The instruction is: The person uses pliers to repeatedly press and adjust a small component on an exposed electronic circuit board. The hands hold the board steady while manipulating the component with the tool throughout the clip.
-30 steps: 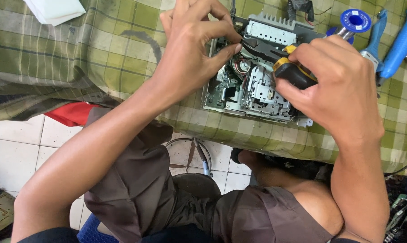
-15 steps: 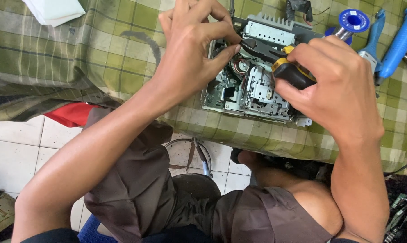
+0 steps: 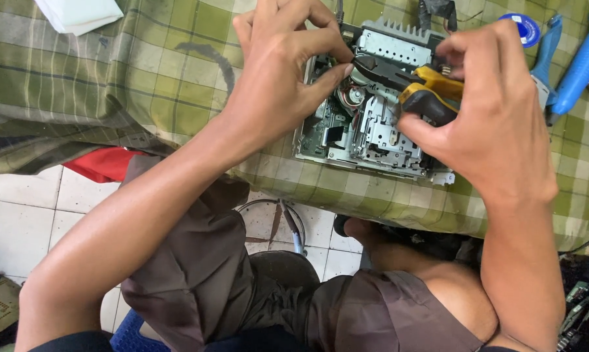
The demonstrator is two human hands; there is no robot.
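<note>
Gripping yellow-handled pliers [image 3: 419,91], right hand [image 3: 486,117] closed; left hand [image 3: 278,78] pinching inside opened metal chassis [image 3: 372,140].

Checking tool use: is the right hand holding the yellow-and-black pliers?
Yes, the right hand grips the yellow-and-black pliers over the opened metal device.

My left hand [image 3: 275,85] reaches forward, wrist bent, fingertips pinched together. My right hand [image 3: 486,117] is curled in a tight grip, knuckles up, just right of the left hand. Both forearms angle inward.
</note>
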